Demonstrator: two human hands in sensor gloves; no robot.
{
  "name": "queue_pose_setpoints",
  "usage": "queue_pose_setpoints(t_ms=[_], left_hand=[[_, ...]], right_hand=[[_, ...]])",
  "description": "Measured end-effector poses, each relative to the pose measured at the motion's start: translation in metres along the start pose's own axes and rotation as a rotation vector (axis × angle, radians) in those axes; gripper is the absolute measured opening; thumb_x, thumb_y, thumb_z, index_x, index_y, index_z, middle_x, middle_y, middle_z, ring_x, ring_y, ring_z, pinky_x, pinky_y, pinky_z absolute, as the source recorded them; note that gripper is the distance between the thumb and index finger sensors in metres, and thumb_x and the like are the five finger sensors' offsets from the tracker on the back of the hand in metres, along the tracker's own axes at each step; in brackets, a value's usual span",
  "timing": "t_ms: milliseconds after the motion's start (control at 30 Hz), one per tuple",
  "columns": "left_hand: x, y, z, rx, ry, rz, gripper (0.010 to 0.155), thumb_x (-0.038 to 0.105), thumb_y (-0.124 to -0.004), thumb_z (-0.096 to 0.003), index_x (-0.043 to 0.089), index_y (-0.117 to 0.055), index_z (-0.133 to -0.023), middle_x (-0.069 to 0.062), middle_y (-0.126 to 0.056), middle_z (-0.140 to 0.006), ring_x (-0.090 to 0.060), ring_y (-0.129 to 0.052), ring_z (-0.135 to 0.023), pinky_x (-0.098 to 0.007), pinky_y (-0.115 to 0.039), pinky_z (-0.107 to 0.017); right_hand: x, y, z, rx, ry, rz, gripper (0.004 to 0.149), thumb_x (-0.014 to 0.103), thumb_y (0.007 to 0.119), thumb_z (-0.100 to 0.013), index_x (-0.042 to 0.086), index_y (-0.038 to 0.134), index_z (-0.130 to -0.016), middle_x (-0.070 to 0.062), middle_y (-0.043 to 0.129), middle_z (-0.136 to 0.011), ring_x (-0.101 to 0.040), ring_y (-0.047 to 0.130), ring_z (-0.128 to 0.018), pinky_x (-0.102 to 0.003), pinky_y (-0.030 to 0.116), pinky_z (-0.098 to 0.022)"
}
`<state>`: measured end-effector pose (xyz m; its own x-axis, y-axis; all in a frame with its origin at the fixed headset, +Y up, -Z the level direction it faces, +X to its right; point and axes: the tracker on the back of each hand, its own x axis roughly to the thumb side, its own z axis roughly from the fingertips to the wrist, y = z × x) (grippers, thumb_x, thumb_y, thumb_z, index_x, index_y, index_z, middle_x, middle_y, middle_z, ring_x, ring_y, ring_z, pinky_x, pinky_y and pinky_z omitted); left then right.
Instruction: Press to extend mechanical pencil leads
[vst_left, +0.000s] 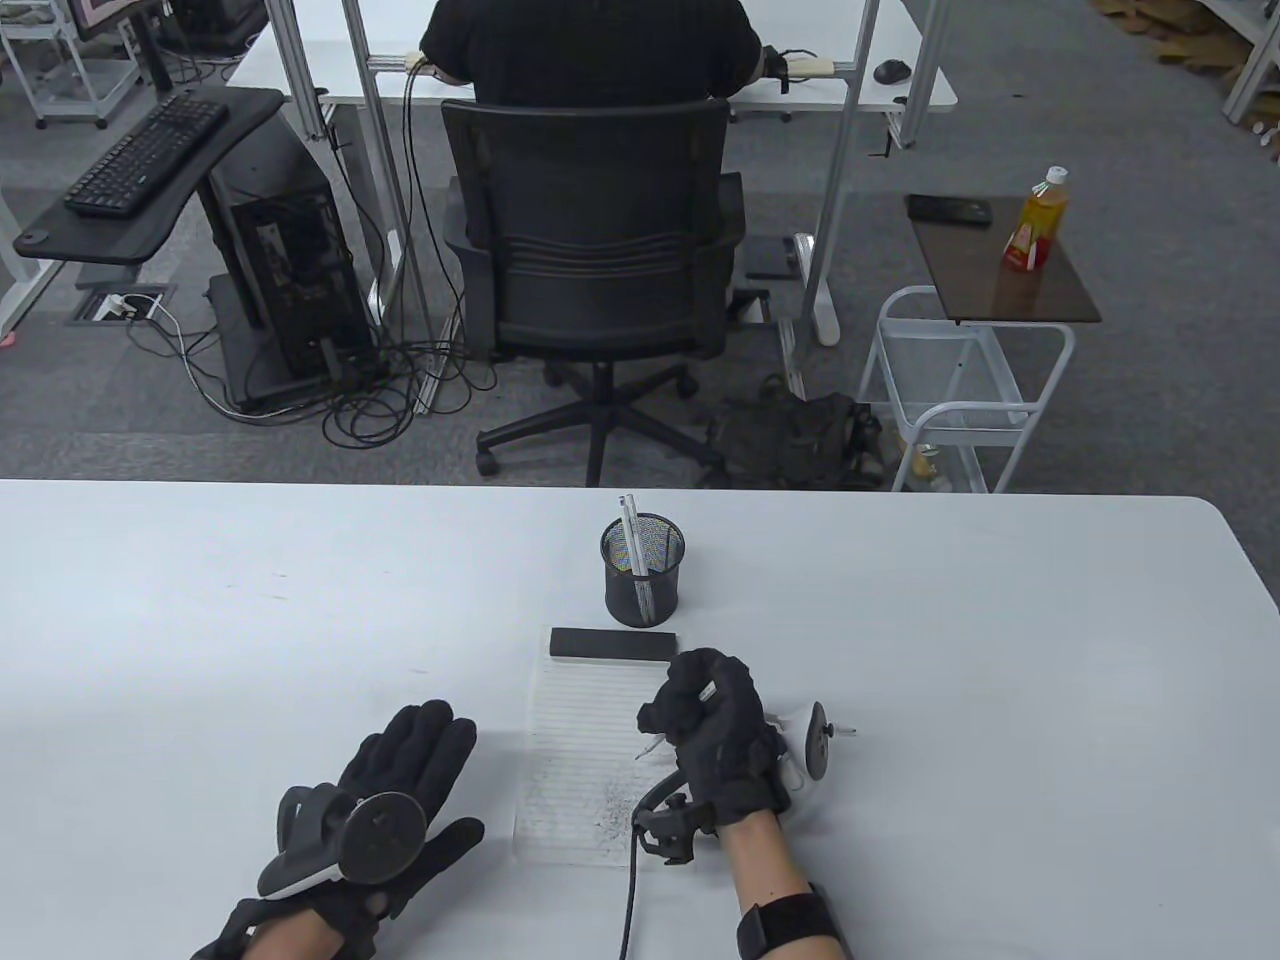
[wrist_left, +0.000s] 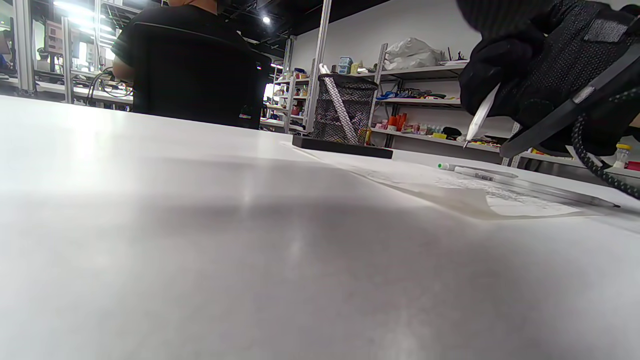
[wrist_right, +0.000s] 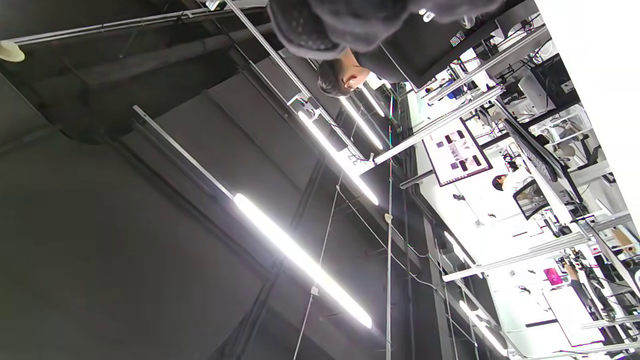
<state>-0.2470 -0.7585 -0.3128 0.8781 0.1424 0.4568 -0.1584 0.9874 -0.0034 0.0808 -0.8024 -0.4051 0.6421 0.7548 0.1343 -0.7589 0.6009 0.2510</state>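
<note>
The right hand (vst_left: 715, 735) grips the pencil (vst_left: 668, 727), fingers curled round it, tip slanting down-left over the pad (vst_left: 590, 740), cap end up by the thumb. The left hand (vst_left: 385, 800) lies flat, fingers spread, on the counter (vst_left: 200, 620).

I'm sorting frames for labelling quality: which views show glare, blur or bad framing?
Table view: even light, sharp on the right hand and pencil. Left wrist view: near table blurred, with glare at far left. Right wrist view: tipped toward the ceiling, light strips blown out, no pencil visible.
</note>
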Motion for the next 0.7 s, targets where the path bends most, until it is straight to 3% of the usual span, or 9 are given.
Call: queue_pose_setpoints(t_ms=[167,700], left_hand=[[0.000,0.000,0.000,-0.003,0.000,-0.002,0.089,0.064,-0.066,-0.0448,0.022,-0.028,-0.114,-0.013,-0.028,-0.120,-0.047,-0.040,-0.111,-0.064,-0.047,-0.076],[0.000,0.000,0.000,-0.007,-0.002,-0.008,0.089,0.064,-0.066,-0.0447,0.023,-0.028,-0.114,-0.013,-0.028,-0.120,-0.047,-0.040,-0.111,-0.064,-0.047,-0.076]], right_hand=[[-0.006,0.004,0.001,0.021,0.025,0.007,0.062,0.058,0.056,-0.060,0.006,0.083,-0.077,-0.008,0.087,-0.048,-0.036,0.084,-0.039,-0.064,0.073,-0.043],[-0.035,0.029,0.007,0.098,0.111,0.082,0.054,0.049,0.058,-0.060,0.004,0.084,-0.075,-0.009,0.087,-0.045,-0.037,0.084,-0.036,-0.065,0.073,-0.042]])
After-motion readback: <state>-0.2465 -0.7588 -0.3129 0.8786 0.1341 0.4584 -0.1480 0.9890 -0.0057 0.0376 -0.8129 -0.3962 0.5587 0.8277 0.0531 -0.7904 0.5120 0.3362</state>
